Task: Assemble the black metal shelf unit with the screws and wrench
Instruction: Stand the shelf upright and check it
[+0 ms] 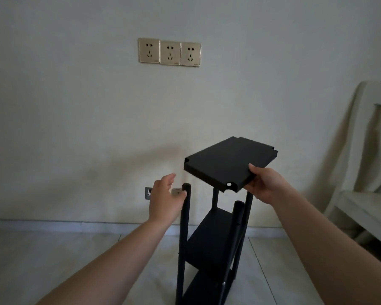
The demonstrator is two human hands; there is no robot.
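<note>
A black metal shelf frame (209,245) stands on the floor with several upright posts and two lower shelves fixed in place. My right hand (265,186) grips the near right edge of a loose black shelf panel (229,161), holding it tilted above the post tops. The panel has notched corners with a screw hole at the near corner. My left hand (165,198) is next to the top of the front left post (186,208), fingers spread, thumb close to it, holding nothing. No screws or wrench are in view.
A pale wall stands close behind the frame, with three sockets (169,52) high up and a small wall plate (148,193) low down. A white chair draped with cloth (370,172) stands at the right. The floor is light tile.
</note>
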